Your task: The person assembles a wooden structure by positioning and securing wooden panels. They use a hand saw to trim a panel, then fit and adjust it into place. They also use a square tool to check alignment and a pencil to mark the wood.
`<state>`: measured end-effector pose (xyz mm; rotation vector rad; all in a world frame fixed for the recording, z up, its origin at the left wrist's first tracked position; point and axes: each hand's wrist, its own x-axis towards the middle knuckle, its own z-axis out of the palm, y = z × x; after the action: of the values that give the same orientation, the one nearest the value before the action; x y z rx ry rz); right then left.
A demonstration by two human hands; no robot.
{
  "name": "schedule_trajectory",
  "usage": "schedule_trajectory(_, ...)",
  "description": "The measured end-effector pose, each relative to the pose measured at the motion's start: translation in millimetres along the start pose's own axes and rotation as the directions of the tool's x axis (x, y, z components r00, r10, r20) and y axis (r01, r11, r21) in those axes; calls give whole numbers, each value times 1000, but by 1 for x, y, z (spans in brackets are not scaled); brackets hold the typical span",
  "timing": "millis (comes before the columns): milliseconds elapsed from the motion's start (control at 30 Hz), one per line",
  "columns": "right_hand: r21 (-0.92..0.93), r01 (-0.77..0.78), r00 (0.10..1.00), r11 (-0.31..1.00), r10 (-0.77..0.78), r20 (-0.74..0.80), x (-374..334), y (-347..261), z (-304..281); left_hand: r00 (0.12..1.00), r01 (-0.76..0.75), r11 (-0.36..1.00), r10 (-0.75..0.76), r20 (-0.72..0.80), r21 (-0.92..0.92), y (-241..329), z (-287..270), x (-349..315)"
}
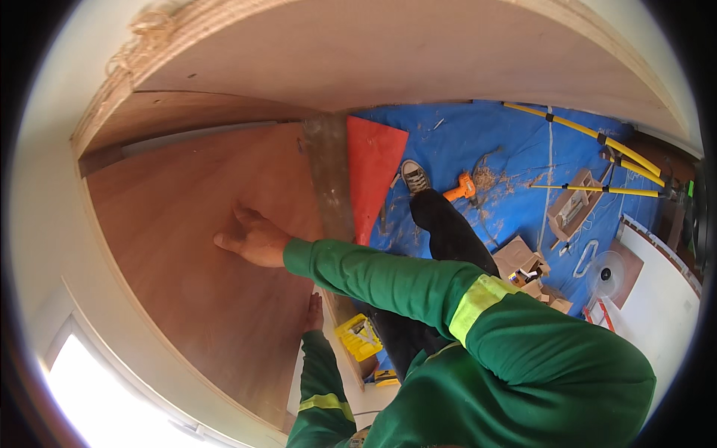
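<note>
My right hand [258, 237] reaches across the reddish-brown wooden panel [202, 299]. Its thumb and fingers are stretched out over the face of the panel, with nothing in them. Whether the fingertips press on the wood I cannot tell. My left hand [314, 312] rests lower down at the right edge of that panel, fingers extended upward along it and the palm partly hidden. Both arms wear green sleeves with yellow bands. Beside the panel run a worn dark board [330, 175] and a red triangular piece [372, 160].
A large plywood sheet [388, 56] arches overhead. On the blue tarp [448, 142] lie an orange drill [461, 187], wood shavings, a wooden tool tray [575, 209] and cardboard [515, 257]. Yellow tripod legs [605, 142], a fan [606, 275] and a yellow case [358, 337] stand around.
</note>
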<state>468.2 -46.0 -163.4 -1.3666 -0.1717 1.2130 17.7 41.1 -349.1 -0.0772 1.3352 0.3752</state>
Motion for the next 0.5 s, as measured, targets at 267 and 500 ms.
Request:
schedule_trajectory(267,14,55,998,998,-56,22,-4,1,-5,994,-88,985,96,-45,146,-15,12,-4)
schedule_trajectory(500,-61,63,997,996,-65,-38,16,-10,-11,996,-84,996,84,12,37,-14,29,8)
